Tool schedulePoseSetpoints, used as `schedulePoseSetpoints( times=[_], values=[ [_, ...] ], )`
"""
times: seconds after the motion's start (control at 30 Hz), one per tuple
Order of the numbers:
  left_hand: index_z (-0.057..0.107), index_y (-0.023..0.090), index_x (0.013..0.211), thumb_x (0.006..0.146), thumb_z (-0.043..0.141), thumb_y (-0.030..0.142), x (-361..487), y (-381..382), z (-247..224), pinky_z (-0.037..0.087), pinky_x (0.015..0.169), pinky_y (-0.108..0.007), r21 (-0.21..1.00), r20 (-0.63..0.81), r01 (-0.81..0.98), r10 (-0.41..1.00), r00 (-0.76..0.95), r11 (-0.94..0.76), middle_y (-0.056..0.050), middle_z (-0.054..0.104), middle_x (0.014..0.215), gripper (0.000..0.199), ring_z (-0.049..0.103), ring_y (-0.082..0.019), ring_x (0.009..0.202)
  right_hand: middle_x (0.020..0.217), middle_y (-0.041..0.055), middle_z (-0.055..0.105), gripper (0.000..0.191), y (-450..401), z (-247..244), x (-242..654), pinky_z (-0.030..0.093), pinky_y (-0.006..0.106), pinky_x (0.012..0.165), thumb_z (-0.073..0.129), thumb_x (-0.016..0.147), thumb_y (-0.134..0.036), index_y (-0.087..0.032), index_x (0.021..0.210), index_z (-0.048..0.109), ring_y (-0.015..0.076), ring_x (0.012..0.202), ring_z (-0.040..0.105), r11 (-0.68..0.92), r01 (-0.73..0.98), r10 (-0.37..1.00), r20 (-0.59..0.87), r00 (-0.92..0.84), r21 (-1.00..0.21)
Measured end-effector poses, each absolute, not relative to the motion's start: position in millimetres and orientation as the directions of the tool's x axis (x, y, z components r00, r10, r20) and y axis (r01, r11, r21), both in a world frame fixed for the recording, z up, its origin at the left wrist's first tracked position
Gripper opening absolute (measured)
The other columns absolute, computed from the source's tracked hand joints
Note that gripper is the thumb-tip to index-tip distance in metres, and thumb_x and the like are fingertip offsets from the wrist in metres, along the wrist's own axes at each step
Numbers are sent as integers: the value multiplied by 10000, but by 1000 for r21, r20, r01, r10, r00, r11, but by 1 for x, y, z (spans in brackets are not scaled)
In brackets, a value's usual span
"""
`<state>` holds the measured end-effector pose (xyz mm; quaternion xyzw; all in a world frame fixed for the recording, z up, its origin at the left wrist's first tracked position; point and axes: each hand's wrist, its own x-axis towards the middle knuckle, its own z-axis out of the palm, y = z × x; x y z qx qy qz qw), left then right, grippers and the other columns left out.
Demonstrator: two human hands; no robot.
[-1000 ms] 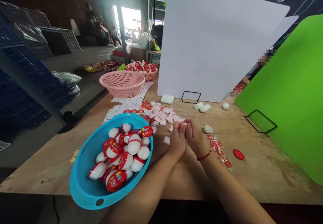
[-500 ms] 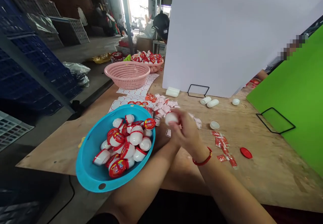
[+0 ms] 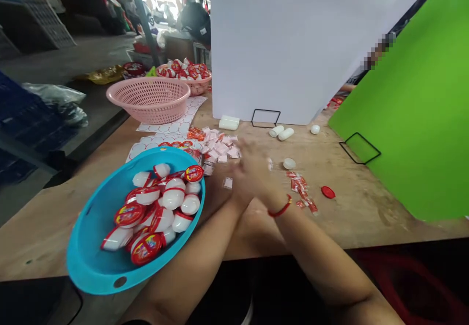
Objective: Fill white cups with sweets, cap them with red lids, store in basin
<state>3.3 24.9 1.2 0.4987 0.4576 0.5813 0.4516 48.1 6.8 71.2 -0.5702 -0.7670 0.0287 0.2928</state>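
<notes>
Over the table's middle, my right hand (image 3: 260,177), with a red cord on its wrist, is pressed against my left hand (image 3: 240,194). Both are smeared by motion and overlap; my left fingers are mostly hidden behind the right, and no object shows between them. Just beyond the hands lies a pile of small pale pink packets (image 3: 220,148), with one loose packet (image 3: 227,183) beside my left hand. To the left, a blue basin (image 3: 82,247) holds many white capsules with red printed lids (image 3: 173,198). Right of my hands are a white cup (image 3: 289,163), red packets (image 3: 301,189) and a red lid (image 3: 328,192).
A pink basket (image 3: 146,115) and a filled pink basket (image 3: 200,88) stand at the back left, by printed label sheets (image 3: 146,144). White capsule pieces (image 3: 286,134) lie before a white panel (image 3: 264,46). A green panel (image 3: 410,119) on a wire stand (image 3: 361,148) is at the right.
The view has turned to the right, so things appear shifted left. The white capsule seen at my right hand is now hidden, and my hands have come together.
</notes>
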Motion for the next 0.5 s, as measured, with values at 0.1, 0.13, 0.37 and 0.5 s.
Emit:
schedulePoseSetpoints(
  times=[0.1, 0.13, 0.37, 0.5],
  values=[
    [721, 203, 918, 791, 643, 143, 5, 19, 0, 461, 1047, -397, 960, 260, 102, 965, 1, -259, -83, 651, 986, 161, 574, -255, 1062, 1475, 250, 499, 601, 23, 52, 142, 379, 631, 1116, 672, 845, -159, -127, 1418, 494, 438, 1398, 434, -23, 904, 870, 437, 229, -426],
    [718, 206, 934, 754, 674, 91, 6, 18, -2, 422, 1090, -427, 935, 303, 183, 952, 35, -304, -86, 650, 1031, 218, 560, -267, 1110, 1426, 248, 535, 624, 27, 45, 167, 445, 590, 1061, 698, 808, -151, -135, 1400, 501, 419, 1349, 487, -167, 862, 851, 371, 372, -479],
    [576, 214, 1264, 891, 667, 372, 18, 11, -8, 548, 893, -380, 979, 189, -113, 965, 183, -171, -120, 572, 1240, 415, 626, -202, 976, 1054, 73, 721, 635, 21, 24, 202, 565, 402, 928, 786, 789, -326, -184, 1347, 519, 225, 984, 703, 121, 732, 982, 186, 8, -671],
    [630, 209, 1105, 848, 691, 505, 20, 16, -9, 568, 816, -359, 884, -22, -449, 971, 237, 130, -72, 648, 1104, 396, 642, -193, 919, 1276, 92, 673, 693, 9, 38, 191, 512, 442, 1062, 791, 818, -439, -274, 1419, 488, 247, 1170, 667, 455, 525, 890, 345, -298, -719]
  ],
)
